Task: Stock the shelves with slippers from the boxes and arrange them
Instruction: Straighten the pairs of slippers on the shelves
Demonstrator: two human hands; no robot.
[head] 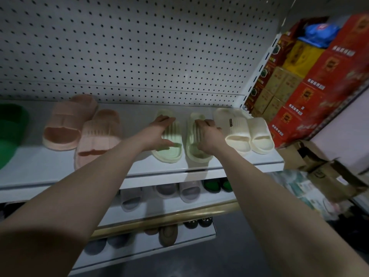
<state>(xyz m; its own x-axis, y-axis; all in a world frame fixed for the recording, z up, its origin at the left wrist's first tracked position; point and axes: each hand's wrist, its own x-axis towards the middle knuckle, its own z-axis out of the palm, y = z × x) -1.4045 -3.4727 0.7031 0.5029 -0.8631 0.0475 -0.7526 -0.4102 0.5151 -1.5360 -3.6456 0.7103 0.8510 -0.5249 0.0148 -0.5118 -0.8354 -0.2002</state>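
Two pale green slippers lie side by side on the top white shelf [199, 168], toes pointing toward me. My left hand [159, 128] rests on the strap of the left green slipper [171, 154], fingers stretched toward its heel and thumb lying by the toe opening. My right hand [207, 132] lies on the right green slipper [196, 154], fingers over the strap. Both arms reach up from below. A cream pair [243, 134] sits just right of my right hand, and a pink pair [79, 128] stands further left.
A green slipper [10, 132] fills the shelf's far left. Lower shelves hold grey slippers [175, 191], dark green ones [217, 184] and brown ones [167, 234]. Stacked red and yellow cartons [311, 76] and open cardboard boxes [323, 168] stand to the right. A pegboard [129, 47] backs the shelf.
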